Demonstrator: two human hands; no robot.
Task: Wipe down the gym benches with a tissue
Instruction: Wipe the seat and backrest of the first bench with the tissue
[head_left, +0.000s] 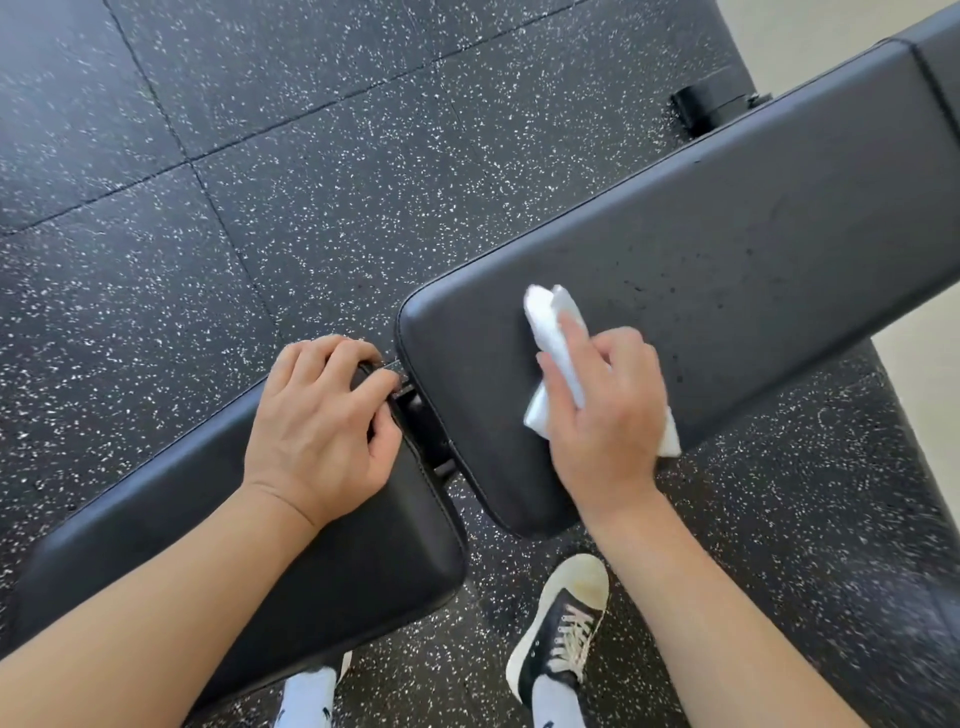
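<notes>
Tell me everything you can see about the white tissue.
The tissue is white, soft-looking paper, folded or bunched into a thick, creased strip. It lies flat on the near end of the long black bench pad, running roughly across the pad's width. The right hand presses it down with fairly straight fingers; one end sticks out beyond the fingertips, and a corner shows at the pad's near edge. It looks clean and untorn.
</notes>
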